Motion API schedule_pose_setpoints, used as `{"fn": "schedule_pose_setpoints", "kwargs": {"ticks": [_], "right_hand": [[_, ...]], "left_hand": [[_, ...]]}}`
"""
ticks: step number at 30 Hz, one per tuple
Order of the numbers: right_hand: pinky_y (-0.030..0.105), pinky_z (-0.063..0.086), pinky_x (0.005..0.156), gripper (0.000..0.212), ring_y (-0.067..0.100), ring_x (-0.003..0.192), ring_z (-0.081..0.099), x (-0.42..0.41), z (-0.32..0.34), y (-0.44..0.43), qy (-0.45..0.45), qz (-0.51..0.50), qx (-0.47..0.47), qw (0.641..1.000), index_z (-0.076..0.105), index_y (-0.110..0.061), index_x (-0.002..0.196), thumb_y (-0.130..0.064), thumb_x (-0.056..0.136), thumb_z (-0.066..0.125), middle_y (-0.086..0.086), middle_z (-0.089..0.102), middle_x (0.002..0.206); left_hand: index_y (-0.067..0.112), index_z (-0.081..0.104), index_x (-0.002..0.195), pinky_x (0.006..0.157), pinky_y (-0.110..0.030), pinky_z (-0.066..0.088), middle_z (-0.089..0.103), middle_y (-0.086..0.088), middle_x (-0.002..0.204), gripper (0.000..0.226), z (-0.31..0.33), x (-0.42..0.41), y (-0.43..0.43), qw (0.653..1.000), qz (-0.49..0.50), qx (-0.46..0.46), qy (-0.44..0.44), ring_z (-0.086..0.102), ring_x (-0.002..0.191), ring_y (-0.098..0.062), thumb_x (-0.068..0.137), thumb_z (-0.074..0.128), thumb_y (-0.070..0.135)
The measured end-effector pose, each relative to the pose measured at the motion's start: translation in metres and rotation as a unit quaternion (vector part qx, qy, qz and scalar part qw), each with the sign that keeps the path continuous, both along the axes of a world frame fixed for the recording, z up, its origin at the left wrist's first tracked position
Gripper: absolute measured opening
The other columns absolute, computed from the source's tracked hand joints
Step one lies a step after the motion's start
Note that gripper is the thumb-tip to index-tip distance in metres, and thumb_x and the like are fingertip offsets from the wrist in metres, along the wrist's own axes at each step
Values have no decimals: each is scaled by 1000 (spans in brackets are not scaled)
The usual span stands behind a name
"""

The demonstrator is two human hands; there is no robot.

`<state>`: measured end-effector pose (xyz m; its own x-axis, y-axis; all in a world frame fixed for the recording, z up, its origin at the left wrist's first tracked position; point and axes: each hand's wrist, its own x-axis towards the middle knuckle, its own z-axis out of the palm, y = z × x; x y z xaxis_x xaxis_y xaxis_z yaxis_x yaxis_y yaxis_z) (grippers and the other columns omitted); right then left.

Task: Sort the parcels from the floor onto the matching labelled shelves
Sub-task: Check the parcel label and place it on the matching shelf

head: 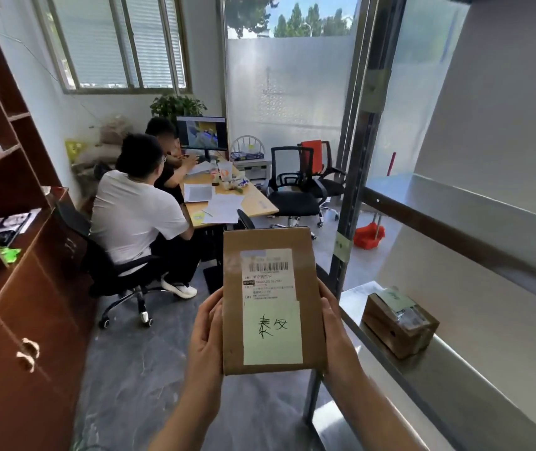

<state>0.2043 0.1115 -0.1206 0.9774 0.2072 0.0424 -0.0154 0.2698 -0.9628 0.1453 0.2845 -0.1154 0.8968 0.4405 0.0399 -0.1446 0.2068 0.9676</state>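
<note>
I hold a flat brown cardboard parcel (271,242) upright in front of me, its face turned to the camera. It carries a white barcode label and a pale green note with handwritten characters. My left hand (206,340) grips its left edge and my right hand (336,333) grips its right edge. To the right stands a metal shelf unit (455,372). A second taped brown box (400,323) with a green label sits on its lower visible shelf. A small green label (341,247) is stuck on the shelf's upright post.
Two people sit at a desk (260,203) with a monitor ahead on the left. Black office chairs (296,193) stand behind the desk. A brown wooden cabinet (22,288) lines the left wall. A red dustpan (369,236) lies on the grey floor by the shelf post.
</note>
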Motion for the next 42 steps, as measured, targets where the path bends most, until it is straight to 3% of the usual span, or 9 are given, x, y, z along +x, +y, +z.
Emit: {"fn": "schedule_pose_setpoints", "kwargs": {"ticks": [4, 7, 13, 19, 24, 29, 33, 37, 42], "right_hand": [[36, 61, 84, 40, 19, 111, 71, 21, 4, 48, -7, -9, 2, 1000, 46, -37, 144, -35, 106, 33, -1, 71, 127], [38, 59, 92, 39, 17, 115, 69, 35, 7, 83, -17, -21, -15, 1000, 45, -41, 144, -35, 108, 31, -4, 69, 129], [42, 55, 98, 40, 17, 117, 68, 56, 11, 124, -25, -63, -12, 998, 45, -42, 144, -38, 106, 31, -5, 69, 129], [27, 61, 80, 39, 10, 108, 71, 85, 12, 126, -20, -102, -24, 994, 46, -42, 142, -36, 108, 28, -12, 72, 121], [37, 61, 89, 39, 16, 114, 69, 119, 12, 112, -12, -134, -25, 991, 45, -45, 142, -39, 107, 28, -5, 68, 129], [33, 61, 84, 40, 13, 114, 69, 162, 19, 92, -30, -174, -24, 984, 47, -47, 140, -46, 102, 33, -8, 66, 132], [44, 57, 97, 45, 14, 116, 68, 194, 29, 78, -33, -212, 0, 977, 51, -49, 136, -52, 92, 39, -8, 67, 131], [47, 55, 100, 45, 15, 116, 68, 224, 41, 67, -31, -235, -3, 971, 53, -53, 131, -57, 88, 42, -9, 68, 130], [52, 54, 101, 38, 18, 118, 67, 243, 45, 63, -30, -277, -28, 960, 53, -62, 124, -60, 88, 41, -9, 67, 131]], "left_hand": [[56, 66, 107, 71, -26, 57, 76, 14, 110, 24, 8, 24, 49, 1000, -18, -7, -11, 73, 101, -11, 89, 53, 49], [51, 65, 113, 68, -23, 58, 76, 11, 113, 24, 9, 42, 85, 1000, -21, -9, -13, 73, 101, -12, 97, 50, 42], [45, 64, 122, 98, -49, 55, 75, 5, 119, 26, 13, 84, 133, 998, -61, 2, -14, 69, 114, -21, 101, 50, 39], [40, 64, 121, 89, -41, 57, 77, 10, 111, 30, 10, 127, 136, 995, -94, -8, -27, 71, 109, -21, 94, 51, 41], [41, 65, 120, 80, -35, 57, 76, 3, 115, 30, 9, 174, 123, 991, -134, -21, -19, 72, 108, -22, 93, 51, 43], [39, 65, 119, 73, -29, 58, 77, 3, 112, 26, 18, 232, 99, 983, -178, -11, -33, 73, 100, -18, 98, 50, 37], [48, 67, 113, 82, -39, 57, 76, 2, 114, 26, 29, 278, 82, 976, -213, 1, -41, 73, 104, -21, 92, 52, 45], [42, 66, 116, 88, -44, 57, 75, 2, 115, 27, 34, 320, 70, 973, -225, 6, -54, 72, 108, -23, 94, 52, 43], [35, 64, 123, 80, -37, 58, 76, 2, 112, 28, 32, 348, 60, 965, -257, -18, -52, 73, 104, -23, 99, 49, 39]]}}
